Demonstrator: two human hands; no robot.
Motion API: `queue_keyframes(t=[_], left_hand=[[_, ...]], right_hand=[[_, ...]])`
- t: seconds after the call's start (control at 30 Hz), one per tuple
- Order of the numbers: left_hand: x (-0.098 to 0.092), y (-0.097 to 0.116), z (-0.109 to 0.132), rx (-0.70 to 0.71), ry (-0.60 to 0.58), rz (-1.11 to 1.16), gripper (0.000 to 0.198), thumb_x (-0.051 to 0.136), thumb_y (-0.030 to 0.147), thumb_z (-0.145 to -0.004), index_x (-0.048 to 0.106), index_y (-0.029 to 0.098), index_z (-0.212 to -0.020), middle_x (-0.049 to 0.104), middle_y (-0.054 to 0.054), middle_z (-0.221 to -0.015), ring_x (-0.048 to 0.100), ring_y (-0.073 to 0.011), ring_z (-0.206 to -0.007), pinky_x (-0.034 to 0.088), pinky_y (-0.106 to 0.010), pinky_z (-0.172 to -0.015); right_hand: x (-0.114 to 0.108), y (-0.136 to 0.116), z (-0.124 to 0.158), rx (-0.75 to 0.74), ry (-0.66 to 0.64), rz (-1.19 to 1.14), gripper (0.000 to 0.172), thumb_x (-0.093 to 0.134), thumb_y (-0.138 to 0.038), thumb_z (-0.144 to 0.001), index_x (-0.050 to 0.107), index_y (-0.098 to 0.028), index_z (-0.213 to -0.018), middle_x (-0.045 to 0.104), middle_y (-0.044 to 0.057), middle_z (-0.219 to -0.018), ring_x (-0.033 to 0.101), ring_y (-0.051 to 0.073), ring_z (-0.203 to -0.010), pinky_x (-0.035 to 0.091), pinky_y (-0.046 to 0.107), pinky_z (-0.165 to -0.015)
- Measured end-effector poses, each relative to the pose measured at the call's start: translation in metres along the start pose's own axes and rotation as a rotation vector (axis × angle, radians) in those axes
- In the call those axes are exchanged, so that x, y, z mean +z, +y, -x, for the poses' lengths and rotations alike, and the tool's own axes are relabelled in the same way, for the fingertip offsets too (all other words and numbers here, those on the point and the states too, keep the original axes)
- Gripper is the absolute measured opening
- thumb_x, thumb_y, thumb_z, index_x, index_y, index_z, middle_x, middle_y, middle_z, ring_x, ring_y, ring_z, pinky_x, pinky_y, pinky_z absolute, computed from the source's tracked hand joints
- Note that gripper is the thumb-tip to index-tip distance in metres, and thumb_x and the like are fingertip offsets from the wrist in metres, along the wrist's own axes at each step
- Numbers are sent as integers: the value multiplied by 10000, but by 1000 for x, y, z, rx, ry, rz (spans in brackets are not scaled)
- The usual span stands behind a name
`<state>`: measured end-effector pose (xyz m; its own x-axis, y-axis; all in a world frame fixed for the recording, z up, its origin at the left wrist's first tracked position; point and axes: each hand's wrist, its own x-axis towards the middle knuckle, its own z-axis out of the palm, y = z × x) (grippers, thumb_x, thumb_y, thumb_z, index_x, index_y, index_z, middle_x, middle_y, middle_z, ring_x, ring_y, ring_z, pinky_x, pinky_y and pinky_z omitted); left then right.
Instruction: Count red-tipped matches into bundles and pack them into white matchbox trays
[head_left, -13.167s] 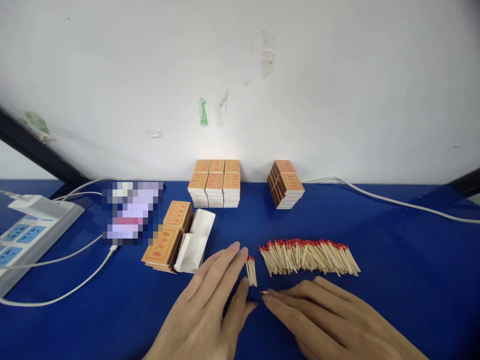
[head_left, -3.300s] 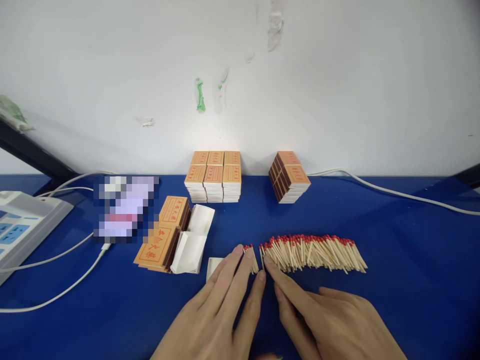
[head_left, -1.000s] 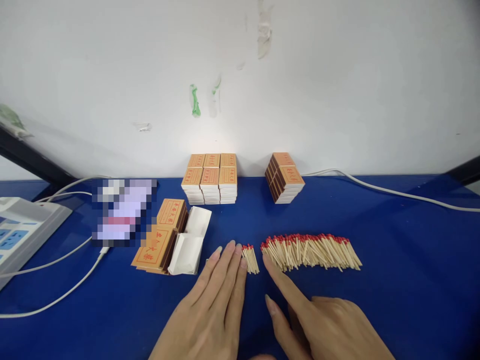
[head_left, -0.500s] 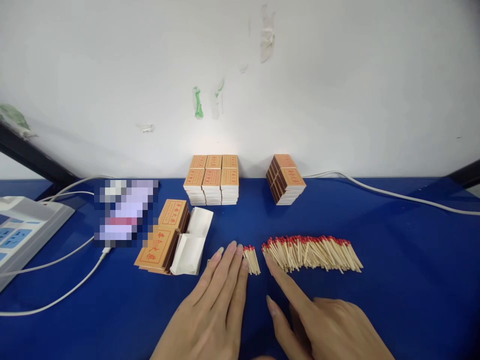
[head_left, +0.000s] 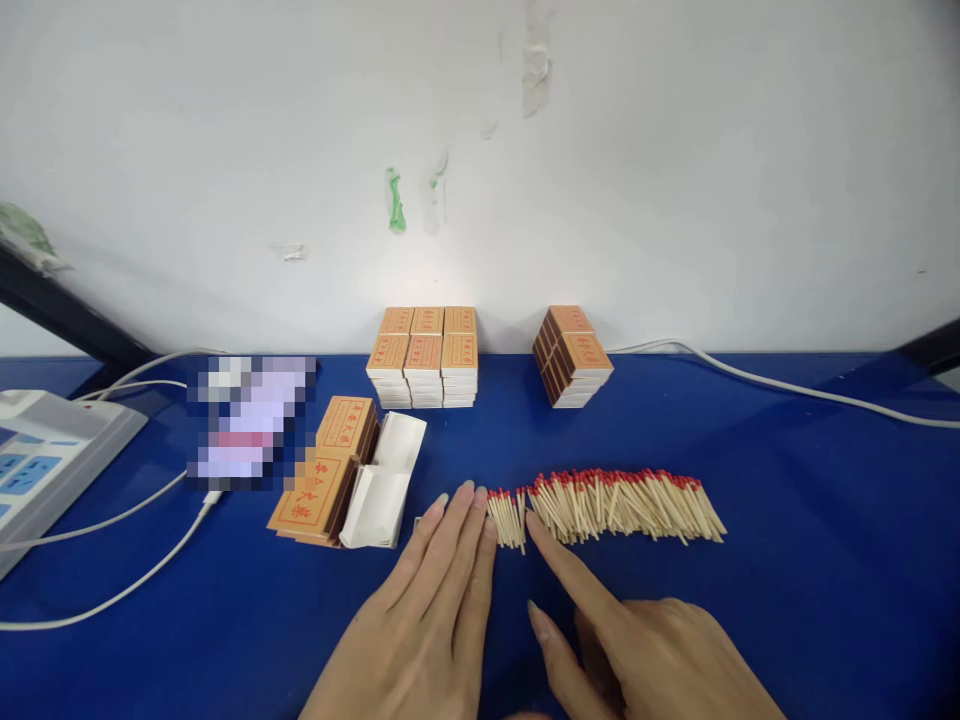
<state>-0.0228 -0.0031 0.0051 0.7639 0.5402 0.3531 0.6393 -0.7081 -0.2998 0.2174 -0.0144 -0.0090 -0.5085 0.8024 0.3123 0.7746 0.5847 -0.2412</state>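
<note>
My left hand (head_left: 427, 610) lies flat on the blue table, its fingers stretched out beside a small group of matches (head_left: 508, 520). My right hand (head_left: 637, 630) has its index finger stretched out, the tip at the left end of a long row of red-tipped matches (head_left: 622, 505). A few matches lie between the two hands. To the left of my left hand are stacked orange matchbox sleeves (head_left: 319, 490) and white matchbox trays (head_left: 379, 500). Part of a small pale thing shows beside my left fingers, mostly hidden.
Stacks of matchboxes (head_left: 422, 360) stand against the white wall, with a smaller stack (head_left: 572, 358) to their right. A blurred phone (head_left: 255, 420) with a cable and a power strip (head_left: 45, 450) lie at the left. A white cable (head_left: 787, 385) runs along the back right.
My right index finger has moved slightly left, and the small group of matches by my left hand has grown wider. My left hand has stayed in place.
</note>
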Motion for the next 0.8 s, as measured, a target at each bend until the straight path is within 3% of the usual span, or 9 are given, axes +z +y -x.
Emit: queue_keyframes(t=[0.17,0.43,0.67,0.8], left_hand=[[0,2,1,1,3,10,848,406,674,-1171,585,-91,-1491,623,-317,-1561,557,-433,-1521,220,-528,-1355],[-2,2,0,-27,-17,4,856,449,689,-1149,525,-33,-1603,568,-288,-1634,473,-414,-1593,313,-494,-1326],[2,10,2,-47,59,128,394,531,357,-1145,681,113,-1415,592,-240,-1617,330,-397,-1683,222,-503,-1370],[3,8,1,-25,41,94,510,495,488,-1164,652,102,-1459,587,-261,-1613,398,-401,-1649,349,-490,-1317]], right_hand=[[-2,0,-2,7,44,10,519,471,-252,-1140,513,-25,-1605,635,-105,-517,603,152,-343,413,282,-369],[-3,0,-1,13,27,-25,705,538,-221,-1112,295,-86,-1760,656,-126,-555,601,136,-355,389,296,-390],[-7,0,-5,-21,4,49,655,440,-166,-1119,300,-46,-1747,627,-130,-514,580,136,-325,370,305,-363],[-9,-2,-9,-23,83,92,610,376,-171,-1142,330,-32,-1734,601,-124,-487,558,138,-298,360,313,-363]])
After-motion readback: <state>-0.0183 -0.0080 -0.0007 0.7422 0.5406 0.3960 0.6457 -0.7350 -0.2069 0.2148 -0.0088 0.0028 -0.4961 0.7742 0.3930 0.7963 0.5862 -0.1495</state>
